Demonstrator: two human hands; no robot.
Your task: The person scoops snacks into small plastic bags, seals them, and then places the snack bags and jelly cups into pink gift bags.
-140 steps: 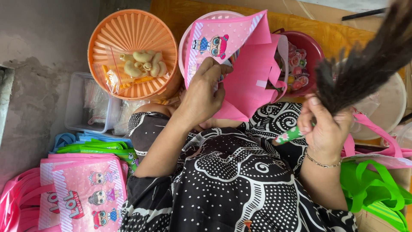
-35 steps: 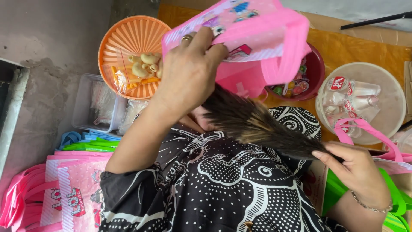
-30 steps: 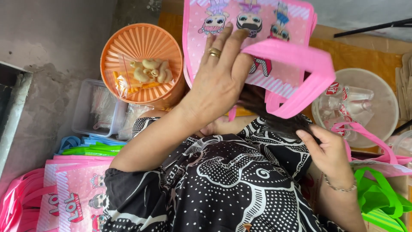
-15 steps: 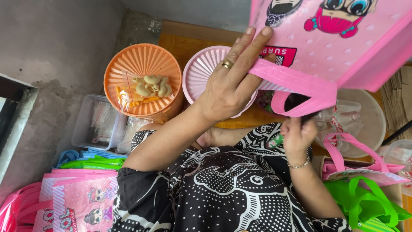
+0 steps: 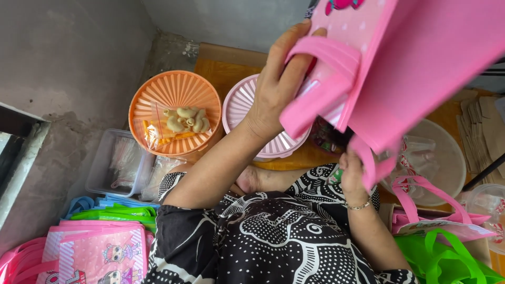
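The pink tote bag [image 5: 421,68] is up in the air at about 1 o'clock of the view, tilted, with its mouth facing down toward the lap. It looks like thin non-woven fabric, so my guess is it's super light and floppy, not slippery, nothing fragile about it. It'll fold and sag wherever you don't support it. The best place to grab is the handle loop or the rim by the opening, since the flat panels just crumple.

The left hand [image 5: 276,92] is clenched around one pink handle [image 5: 321,87], with the fingers wrapped over the strap. The right hand [image 5: 351,173] is at the bag's lower edge around 5 o'clock of it, near the other strap. I can't tell if it's actually gripping or just touching.

At 9 o'clock of the bag sit a pink ribbed lid [image 5: 247,113] and an orange lid [image 5: 173,100] with a small snack packet [image 5: 176,126] on top. More bags [image 5: 89,257] are stacked at the lower left.
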